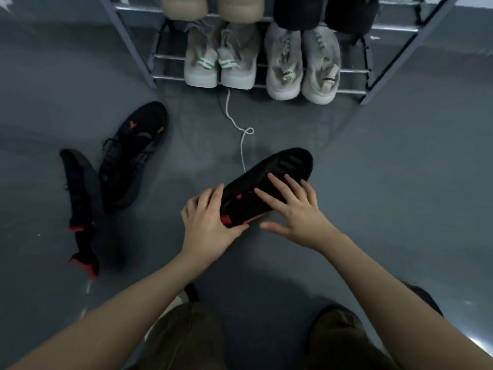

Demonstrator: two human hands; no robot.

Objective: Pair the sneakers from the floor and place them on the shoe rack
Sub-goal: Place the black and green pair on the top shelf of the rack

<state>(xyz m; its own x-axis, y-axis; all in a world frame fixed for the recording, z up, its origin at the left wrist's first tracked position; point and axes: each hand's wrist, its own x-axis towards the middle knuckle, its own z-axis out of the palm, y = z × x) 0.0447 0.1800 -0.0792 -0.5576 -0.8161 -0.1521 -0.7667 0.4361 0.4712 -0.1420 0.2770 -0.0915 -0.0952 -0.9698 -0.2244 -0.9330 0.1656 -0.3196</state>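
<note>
A black sneaker with red trim (282, 166) is held above the grey floor in the middle of the view, toe pointing up and to the right. My left hand (210, 222) grips its heel end. My right hand (296, 209) lies on its side with the fingers spread. On the floor to the left lie a matching black sneaker with red trim (80, 201), on its side, and a black sneaker with orange marks (133, 153). The metal shoe rack (165, 57) stands ahead, holding two pale pairs on its low shelf.
A white cord (241, 137) trails on the floor from the rack toward the held sneaker. Beige and black shoes fill the upper shelf. My knees in brown trousers (186, 335) are at the bottom edge. Open grey floor lies to the right.
</note>
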